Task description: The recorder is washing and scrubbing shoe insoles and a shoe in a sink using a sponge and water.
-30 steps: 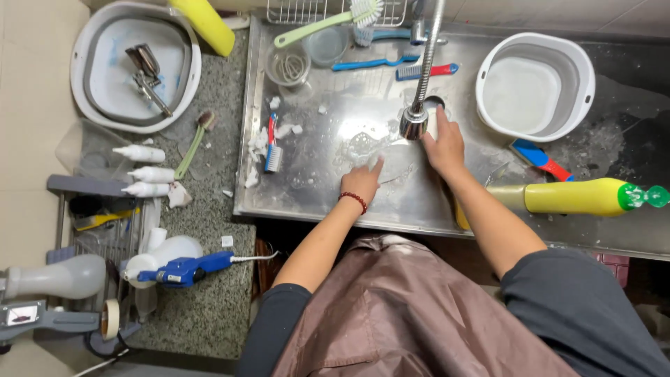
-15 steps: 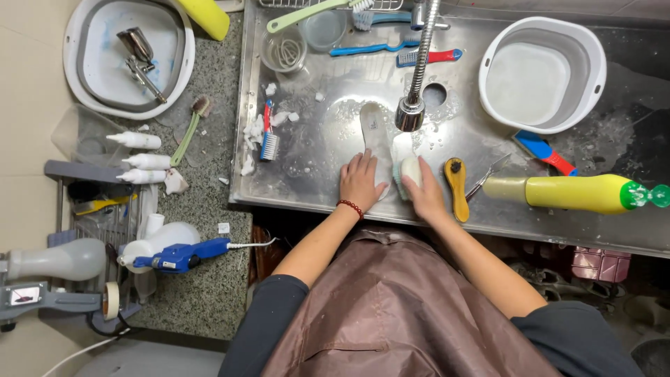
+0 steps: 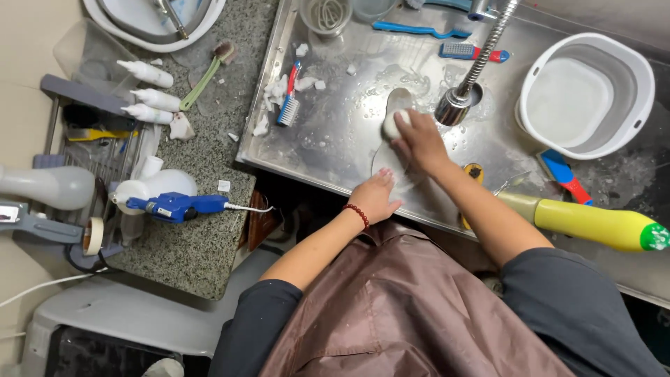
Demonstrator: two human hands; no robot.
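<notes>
A pale flat insole-shaped piece [image 3: 399,100] lies wet on the floor of the steel sink [image 3: 335,132]. My left hand [image 3: 373,197] presses down on its near end at the sink's front edge. My right hand [image 3: 420,139] is closed on a small white lump [image 3: 391,124], a soap or sponge, and holds it against the piece's far half. The flexible tap's metal head [image 3: 454,107] hangs just right of my right hand. A dark red bead bracelet [image 3: 358,213] circles my left wrist.
A white tub [image 3: 631,115] stands at the right of the sink, with a yellow bottle [image 3: 593,223] lying in front of it. A red and blue toothbrush [image 3: 289,98] and a blue brush [image 3: 412,29] lie nearby. On the granite counter [image 3: 202,160] are small white bottles [image 3: 146,94] and a blue tool [image 3: 174,206].
My right hand left the tap, came down to the flat piece with the white lump, then slid it up toward the far end. My left hand stays pressed on the near end.
</notes>
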